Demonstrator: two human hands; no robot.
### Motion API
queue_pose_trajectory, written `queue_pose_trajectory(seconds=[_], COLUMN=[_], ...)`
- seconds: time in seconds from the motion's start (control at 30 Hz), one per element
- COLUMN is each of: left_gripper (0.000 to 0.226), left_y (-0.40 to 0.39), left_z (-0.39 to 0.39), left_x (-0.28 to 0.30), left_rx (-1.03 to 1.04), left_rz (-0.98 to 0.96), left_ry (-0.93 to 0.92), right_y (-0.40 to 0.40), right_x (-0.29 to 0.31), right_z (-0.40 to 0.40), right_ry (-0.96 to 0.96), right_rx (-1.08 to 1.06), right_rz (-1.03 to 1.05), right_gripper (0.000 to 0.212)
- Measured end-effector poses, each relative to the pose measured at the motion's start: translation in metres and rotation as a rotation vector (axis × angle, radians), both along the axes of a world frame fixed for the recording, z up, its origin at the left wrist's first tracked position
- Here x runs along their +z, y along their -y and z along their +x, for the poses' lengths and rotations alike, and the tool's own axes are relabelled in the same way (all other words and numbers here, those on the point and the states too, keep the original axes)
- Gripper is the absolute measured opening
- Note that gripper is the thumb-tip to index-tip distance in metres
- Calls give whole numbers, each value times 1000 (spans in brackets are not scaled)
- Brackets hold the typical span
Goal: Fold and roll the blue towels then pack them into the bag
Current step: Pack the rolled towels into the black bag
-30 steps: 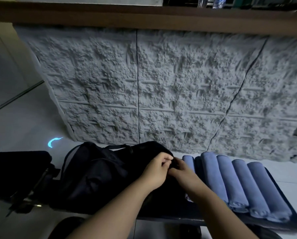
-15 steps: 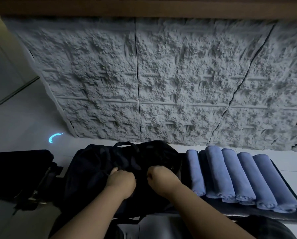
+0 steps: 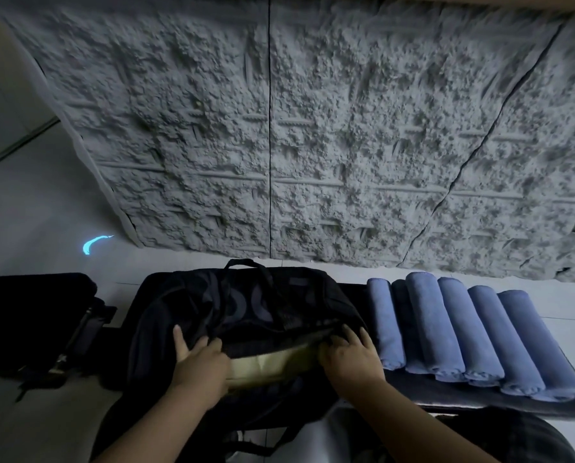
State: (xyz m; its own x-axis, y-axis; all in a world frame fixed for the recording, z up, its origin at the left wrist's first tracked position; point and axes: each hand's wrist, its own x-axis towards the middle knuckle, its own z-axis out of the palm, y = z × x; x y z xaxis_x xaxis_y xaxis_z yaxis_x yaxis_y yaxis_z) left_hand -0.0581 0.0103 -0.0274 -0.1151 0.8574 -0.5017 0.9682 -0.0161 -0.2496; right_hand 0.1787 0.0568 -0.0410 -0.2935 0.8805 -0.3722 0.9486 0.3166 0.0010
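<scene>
the hands have moved apart since a second ago, when they met at one spot on the bag point(image 3: 246, 315); now its mouth gapes, a pale lining showing, so packing can likely start. the left hand point(image 3: 200, 362) grips the left end of the opening and the right hand point(image 3: 349, 357) the right end, fingers curled into the fabric, though the dim view blurs the exact hold. the bag's long axis runs left-right on the surface point(image 3: 480, 401), mouth toward the person. the rolled towels point(image 3: 463, 332) lie just right of it, side by side, long axes running away from the person

wall point(image 3: 312, 128): rough grey panels | floor point(image 3: 38, 212): pale, dim light
</scene>
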Motion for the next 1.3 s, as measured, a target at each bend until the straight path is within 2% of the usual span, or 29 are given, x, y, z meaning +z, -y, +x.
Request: queue_pose_trajectory(seconds=[0.1,0.17,0.33,0.47,0.53,0.6,0.77,0.87,1.0,1.13,1.23,1.3], left_gripper=[75,87,97,87,83,82,88,86,87,85,80,79], left_y=[11,12,-4,-19,-20,-18,-12,-12,-17,-24,-28,-28], left_z=[-2,-5,-21,-42,-48,-46,-41,-39,-27,-6,16,31], left_x=[-5,-2,24,46,51,54,62,62,56,52,48,43], left_rx=[49,100,243,333,331,348,401,384,281,110,-14,-83], left_rz=[116,230,536,755,749,757,816,821,805,809,800,765], left_ry=[36,64,156,216,231,272,323,331,348,359,384,389], right_y=[0,0,-18,-32,-34,-33,-30,-32,-35,-34,-33,-31], right_x=[-25,0,32,39,39,43,60,59,50,57,59,61], right_z=[1,-10,-19,-8,-4,-6,-10,-6,1,6,11,17], right_ry=[-82,-66,-254,-318,-326,-345,-398,-523,-676,-723,-768,-808], right_rx=[-93,-97,-201,-298,-274,-269,-153,-101,-102,-70,-69,-150], right_rz=[72,164,162,197,214,212,269,256,196,166,210,254], right_gripper=[48,48,60,48,34,32,75,79,75,69,50,35])
